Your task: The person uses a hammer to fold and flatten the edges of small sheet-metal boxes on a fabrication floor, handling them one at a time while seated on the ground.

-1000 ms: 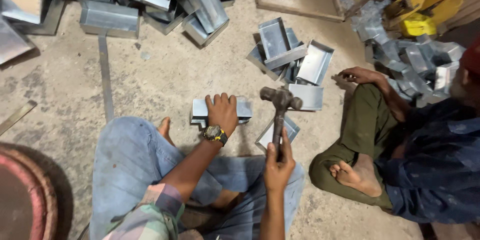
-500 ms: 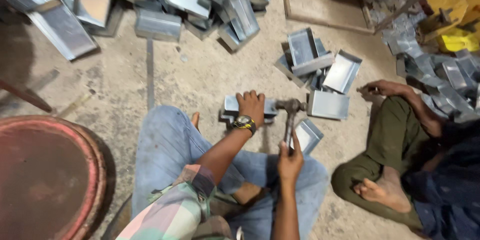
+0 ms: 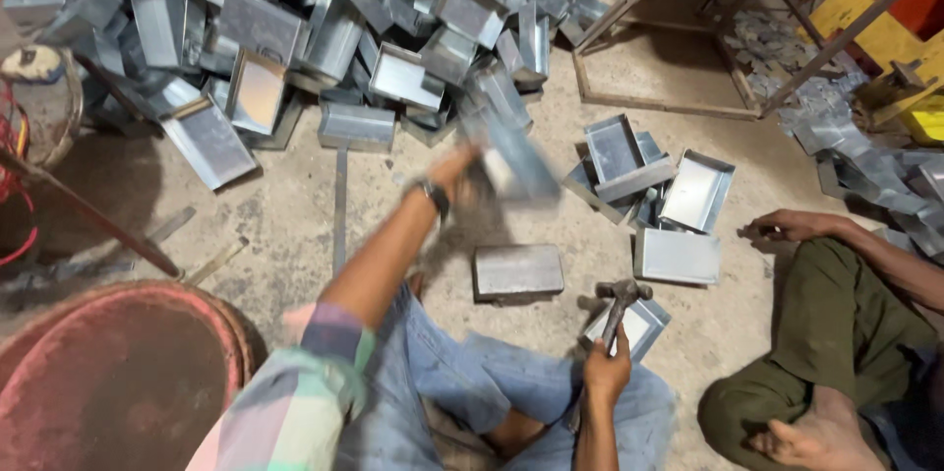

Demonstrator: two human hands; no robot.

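My left hand [image 3: 460, 174] is stretched out toward the big heap, gripping a blurred sheet-metal tray [image 3: 516, 158] that it holds in the air. A watch is on that wrist. My right hand [image 3: 607, 371] rests near my knee and holds a hammer [image 3: 618, 302] by its handle, head upward. A closed grey metal box [image 3: 518, 271] lies on the concrete floor between my two hands. A small open tray [image 3: 635, 323] sits just behind the hammer head.
A large heap of metal trays [image 3: 324, 29] fills the back. A smaller group of trays [image 3: 657, 191] lies right of the box. Another person sits at the right, hand [image 3: 787, 226] on the floor. A red round drum [image 3: 118, 373] is at lower left.
My left hand left the box on the floor and swung up and away with a tray. The hammer dropped back from the box toward my knee. The camera tilted up toward the heap.
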